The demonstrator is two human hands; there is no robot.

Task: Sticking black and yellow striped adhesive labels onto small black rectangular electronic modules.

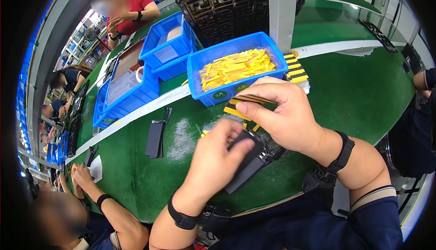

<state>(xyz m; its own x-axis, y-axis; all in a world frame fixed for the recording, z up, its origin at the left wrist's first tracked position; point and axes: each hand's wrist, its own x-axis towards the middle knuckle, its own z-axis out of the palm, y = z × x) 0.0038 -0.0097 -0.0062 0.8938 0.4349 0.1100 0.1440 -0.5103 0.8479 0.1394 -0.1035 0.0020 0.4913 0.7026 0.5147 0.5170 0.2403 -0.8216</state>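
My right hand (288, 116) pinches a thin yellow-and-black striped strip sheet (236, 110) between thumb and fingers, in front of the blue bin of yellow strips (213, 95). My left hand (215, 154), slightly blurred, is closed on the upper left part of a flat black rectangular pack (244, 170). Dark wires or small parts (268, 154) show at the pack's right edge. The left fingertips are partly hidden behind the hand. Small yellow pieces lie on the green table (318, 168) just beyond the pack.
Black packs with a lead (155, 139) lie left of a whitish worn patch (181, 139). Blue bins (131, 102) stand at the far left, and a striped stack (296, 71) stands beside a grey post (280, 14). Co-workers sit at left and across the table; another is at right.
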